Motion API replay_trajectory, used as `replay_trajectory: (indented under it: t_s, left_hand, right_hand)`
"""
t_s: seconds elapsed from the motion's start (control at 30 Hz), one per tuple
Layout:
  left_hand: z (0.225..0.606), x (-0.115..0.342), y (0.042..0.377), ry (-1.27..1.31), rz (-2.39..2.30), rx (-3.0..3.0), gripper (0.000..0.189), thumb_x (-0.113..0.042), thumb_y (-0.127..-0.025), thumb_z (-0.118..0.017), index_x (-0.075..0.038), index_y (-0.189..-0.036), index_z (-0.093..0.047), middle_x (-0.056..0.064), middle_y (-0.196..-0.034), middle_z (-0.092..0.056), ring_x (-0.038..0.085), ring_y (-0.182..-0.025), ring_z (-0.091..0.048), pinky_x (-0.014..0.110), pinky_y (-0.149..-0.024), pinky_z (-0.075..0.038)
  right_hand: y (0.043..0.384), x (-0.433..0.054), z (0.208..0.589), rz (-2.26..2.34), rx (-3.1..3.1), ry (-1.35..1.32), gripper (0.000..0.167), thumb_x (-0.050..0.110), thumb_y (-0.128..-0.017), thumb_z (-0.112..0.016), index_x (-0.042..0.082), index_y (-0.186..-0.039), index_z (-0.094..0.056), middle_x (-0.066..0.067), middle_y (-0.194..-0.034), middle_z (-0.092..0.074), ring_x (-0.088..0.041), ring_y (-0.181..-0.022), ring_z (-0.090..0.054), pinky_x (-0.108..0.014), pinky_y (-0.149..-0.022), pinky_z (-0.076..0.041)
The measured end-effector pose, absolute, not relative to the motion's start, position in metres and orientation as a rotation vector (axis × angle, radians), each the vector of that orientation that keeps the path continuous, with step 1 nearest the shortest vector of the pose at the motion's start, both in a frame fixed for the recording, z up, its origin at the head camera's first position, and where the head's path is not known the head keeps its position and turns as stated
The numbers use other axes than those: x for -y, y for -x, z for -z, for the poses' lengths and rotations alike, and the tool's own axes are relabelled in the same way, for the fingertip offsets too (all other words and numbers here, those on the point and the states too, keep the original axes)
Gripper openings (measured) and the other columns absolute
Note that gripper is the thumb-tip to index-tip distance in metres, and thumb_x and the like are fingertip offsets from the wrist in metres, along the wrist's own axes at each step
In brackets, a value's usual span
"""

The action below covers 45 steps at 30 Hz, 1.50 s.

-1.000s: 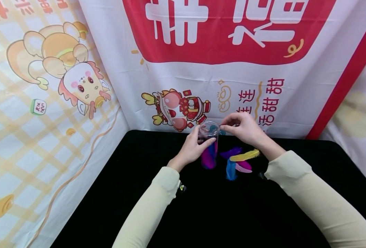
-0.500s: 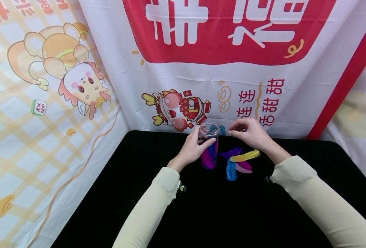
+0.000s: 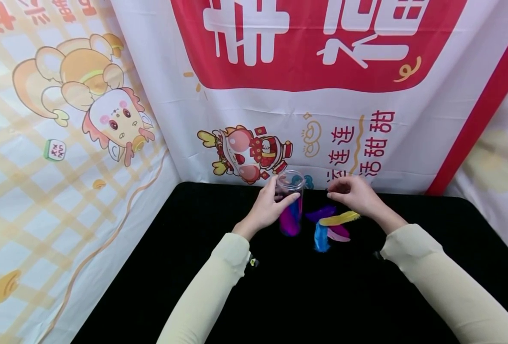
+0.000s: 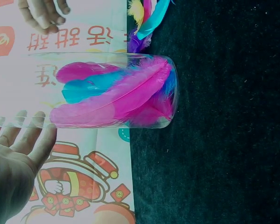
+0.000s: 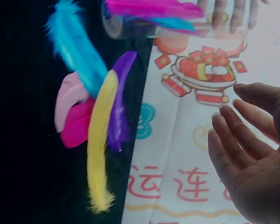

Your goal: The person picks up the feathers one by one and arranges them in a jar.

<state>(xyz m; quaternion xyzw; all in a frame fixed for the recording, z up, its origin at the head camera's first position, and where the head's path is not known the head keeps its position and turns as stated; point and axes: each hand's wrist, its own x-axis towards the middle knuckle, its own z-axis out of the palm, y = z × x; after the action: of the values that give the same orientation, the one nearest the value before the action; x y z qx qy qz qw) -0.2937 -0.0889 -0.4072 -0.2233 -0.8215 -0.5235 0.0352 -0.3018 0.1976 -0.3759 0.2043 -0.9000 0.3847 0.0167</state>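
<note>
A clear jar [image 3: 291, 210] stands upright on the black table, with pink and blue feathers [image 4: 116, 95] packed in its lower part. My left hand [image 3: 265, 208] grips it around the upper side, thumb across the front. The mouth of the jar faces up without a lid. My right hand [image 3: 358, 197] hovers to the right of the jar, fingers loosely bent and nothing between them in the right wrist view. Just below it lies a small pile: a yellow feather [image 5: 101, 144], a blue feather [image 5: 79, 46], a purple feather [image 5: 120, 102], a light pink feather [image 5: 67, 95] and a magenta feather [image 5: 79, 125].
A white printed cloth [image 3: 236, 105] hangs right behind the table's back edge, close to the jar. Another patterned cloth [image 3: 77, 200] hangs along the left side. The black table [image 3: 305, 296] extends toward the wearer.
My right hand has drawn away from the jar's mouth, moving right and slightly down toward the loose feathers. My left hand and the jar have stayed in place.
</note>
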Motion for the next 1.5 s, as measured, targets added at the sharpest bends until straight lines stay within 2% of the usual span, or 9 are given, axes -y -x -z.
replay_trajectory:
  t_s: [0.33, 0.87, 1.13, 1.37, 1.5]
  left_hand:
    - [0.408, 0.089, 0.294, 0.677, 1.590, 2.529, 0.072, -0.048, -0.098, -0.068, -0.015, -0.154, -0.036, 0.008, -0.144, -0.054, 0.016, -0.127, -0.059, 0.035, -0.103, -0.053]
    - [0.409, 0.089, 0.293, 0.677, 1.583, 2.530, 0.074, -0.047, -0.098, -0.067, -0.011, -0.155, -0.035, 0.009, -0.144, -0.053, 0.018, -0.126, -0.059, 0.036, -0.103, -0.053]
    - [0.409, 0.089, 0.294, 0.667, 1.594, 2.543, 0.073, -0.049, -0.098, -0.067, -0.017, -0.155, -0.035, 0.006, -0.145, -0.053, 0.013, -0.126, -0.058, 0.033, -0.103, -0.052]
    - [0.410, 0.089, 0.295, 0.670, 1.596, 2.531, 0.072, -0.047, -0.098, -0.068, -0.016, -0.154, -0.036, 0.006, -0.141, -0.057, 0.012, -0.123, -0.060, 0.033, -0.103, -0.052]
    - [0.410, 0.089, 0.294, 0.674, 1.590, 2.523, 0.073, -0.045, -0.098, -0.069, -0.012, -0.154, -0.036, 0.007, -0.140, -0.057, 0.014, -0.121, -0.062, 0.033, -0.102, -0.053]
  right_hand:
    - [0.309, -0.210, 0.399, -1.143, 2.858, -0.633, 0.016, 0.016, -0.095, -0.075, 0.006, -0.106, -0.076, -0.009, -0.105, -0.075, -0.024, -0.096, -0.069, -0.041, -0.086, -0.055]
    - [0.317, -0.219, 0.433, -1.114, 2.946, -0.662, 0.022, 0.007, -0.092, -0.074, -0.004, -0.111, -0.072, -0.011, -0.099, -0.073, -0.023, -0.091, -0.067, -0.037, -0.078, -0.056]
    - [0.325, -0.223, 0.446, -1.016, 3.035, -0.722, 0.030, 0.006, -0.091, -0.073, -0.006, -0.117, -0.070, -0.019, -0.110, -0.073, -0.034, -0.105, -0.067, -0.053, -0.093, -0.054]
    - [0.329, -0.225, 0.452, -0.961, 3.082, -0.753, 0.034, 0.005, -0.086, -0.074, -0.007, -0.118, -0.069, -0.022, -0.114, -0.072, -0.040, -0.112, -0.065, -0.056, -0.098, -0.051]
    - [0.330, -0.225, 0.454, -0.934, 3.106, -0.761, 0.035, 0.005, -0.086, -0.074, -0.007, -0.119, -0.069, -0.022, -0.116, -0.071, -0.041, -0.114, -0.064, -0.057, -0.099, -0.050]
